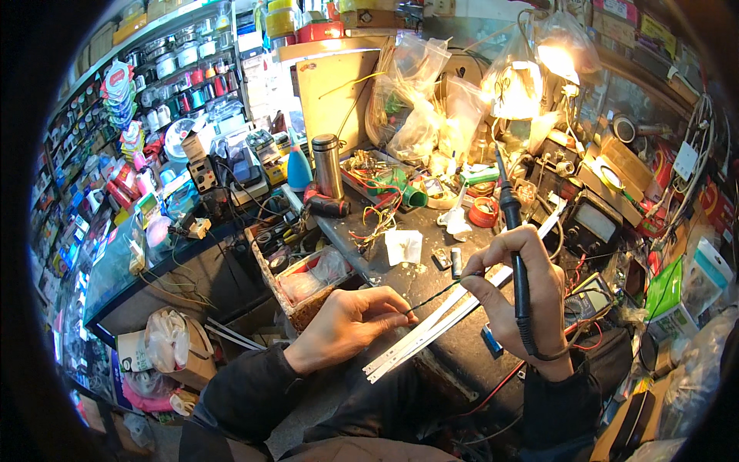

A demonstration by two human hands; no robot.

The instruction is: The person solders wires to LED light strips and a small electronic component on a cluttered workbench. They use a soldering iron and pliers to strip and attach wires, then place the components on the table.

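Observation:
Between my two hands stretches a thin dark twisted wire (437, 297). My left hand (342, 327) pinches its near end between thumb and fingertips. My right hand (531, 296) pinches the far end with thumb and forefinger. That same hand also holds a soldering iron (510, 214) with a black handle, its tip pointing up and away and touching nothing I can make out. Beneath the wire lie long narrow white strips (419, 339), slanting from near my left hand up to the far right behind my right hand. A small dark cylinder (456, 263) stands just beyond the wire.
An open drawer (269, 279) of tools and bags juts out at left. A steel flask (328, 171), a red tape roll (483, 212), loose wires and bagged parts crowd the bench's back. Lit lamps (514, 91) hang above. A multimeter (586, 299) lies right of my right hand.

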